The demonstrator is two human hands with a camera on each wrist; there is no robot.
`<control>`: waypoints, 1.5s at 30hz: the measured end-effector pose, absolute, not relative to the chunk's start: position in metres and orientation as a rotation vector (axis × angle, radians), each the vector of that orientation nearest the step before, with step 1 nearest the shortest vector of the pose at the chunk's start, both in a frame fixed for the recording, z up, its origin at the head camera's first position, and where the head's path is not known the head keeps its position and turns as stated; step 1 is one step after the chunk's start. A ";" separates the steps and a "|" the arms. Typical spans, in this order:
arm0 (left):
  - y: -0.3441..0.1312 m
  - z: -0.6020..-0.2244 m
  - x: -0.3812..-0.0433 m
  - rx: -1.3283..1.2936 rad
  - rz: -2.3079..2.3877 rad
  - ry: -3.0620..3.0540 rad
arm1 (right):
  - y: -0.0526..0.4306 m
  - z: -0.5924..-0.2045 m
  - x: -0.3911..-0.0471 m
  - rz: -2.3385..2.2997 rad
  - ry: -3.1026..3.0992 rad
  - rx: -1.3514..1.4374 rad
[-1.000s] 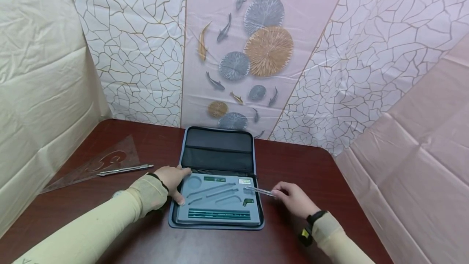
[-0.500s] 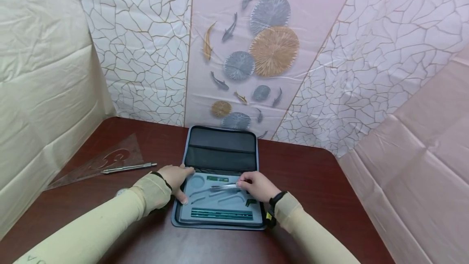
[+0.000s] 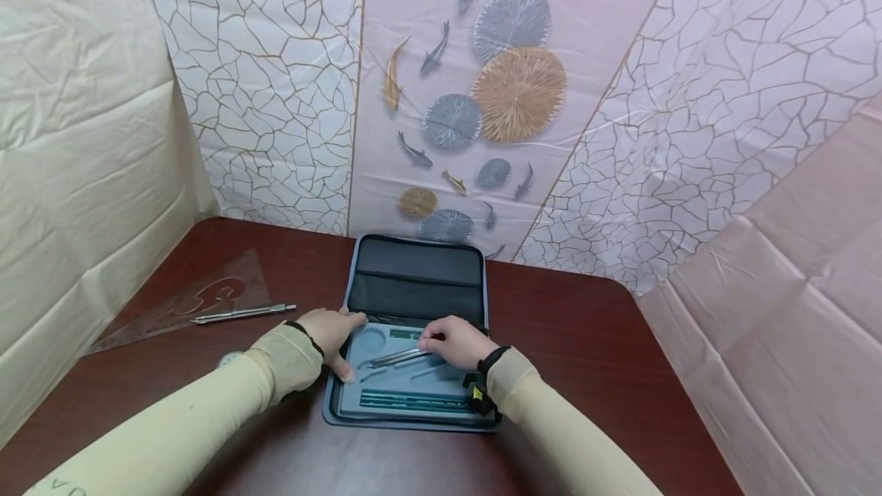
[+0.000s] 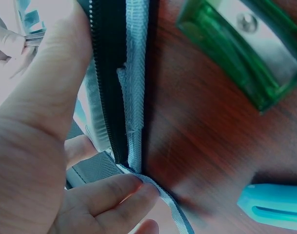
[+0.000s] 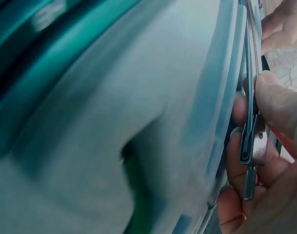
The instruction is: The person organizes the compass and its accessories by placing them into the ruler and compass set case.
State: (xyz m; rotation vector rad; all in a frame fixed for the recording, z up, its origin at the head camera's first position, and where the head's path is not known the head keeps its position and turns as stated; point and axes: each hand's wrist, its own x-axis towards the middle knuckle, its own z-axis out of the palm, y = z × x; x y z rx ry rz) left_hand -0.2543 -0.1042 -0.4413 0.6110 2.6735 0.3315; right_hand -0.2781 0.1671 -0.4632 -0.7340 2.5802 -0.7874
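Drawing compass [image 3: 397,358], pinched in the right hand [image 3: 455,342], could slip onto the grooved insert [image 3: 403,382] beneath it if that pinch loosens; the spread left hand [image 3: 329,335] touches the zip case [image 3: 416,260].

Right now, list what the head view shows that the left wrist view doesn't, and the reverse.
Head view only: the transparent set square, the loose metal compass and the fish-patterned cloth.
Left wrist view only: the green pencil sharpener and a turquoise object, too cut off to identify.
Both: the left hand on the zippered case, the right hand pinching a second compass.
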 end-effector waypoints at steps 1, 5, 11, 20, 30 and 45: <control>-0.104 -0.441 -0.254 0.615 0.331 2.674 | 0.166 -0.463 -0.278 -0.772 2.587 -0.743; -0.105 -0.441 -0.252 0.618 0.339 2.675 | 0.161 -0.464 -0.278 -0.745 2.612 -0.710; -0.106 -0.443 -0.253 0.609 0.337 2.677 | 0.154 -0.463 -0.274 -0.841 2.663 -0.514; -0.105 -0.445 -0.254 0.588 0.327 2.672 | 0.134 -0.461 -0.264 -0.690 2.864 -0.382; -0.106 -0.446 -0.254 0.598 0.344 2.664 | 0.127 -0.458 -0.259 -0.576 2.922 -0.329; -0.103 -0.446 -0.257 0.605 0.309 2.691 | 0.125 -0.461 -0.260 -0.459 2.990 -0.322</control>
